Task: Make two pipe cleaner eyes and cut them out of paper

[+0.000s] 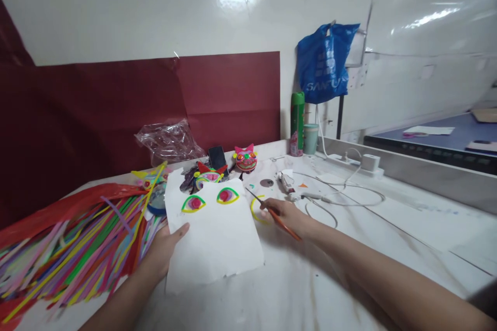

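My left hand [171, 248] grips the left edge of a white paper sheet [221, 232], thumb on top. On the sheet are two eye shapes [194, 203] with pink-red centres and green and yellow outlines. My right hand [283, 214] is closed around a slim tool [285, 226] with an orange handle and a dark pointed tip; its exact kind is unclear. The tip is near the sheet's right edge. Beside my right fingers lies a curved yellow strip [254, 208] on the white table [303, 279].
Many coloured strips [85, 243] lie on red plastic at left. Behind the sheet are colourful animal-face crafts [246, 159], a phone [217, 157] and crumpled clear plastic [171, 139]. Cables [341, 201] and a power strip [349, 163] are at right, near a green can [297, 121] and cup [310, 138].
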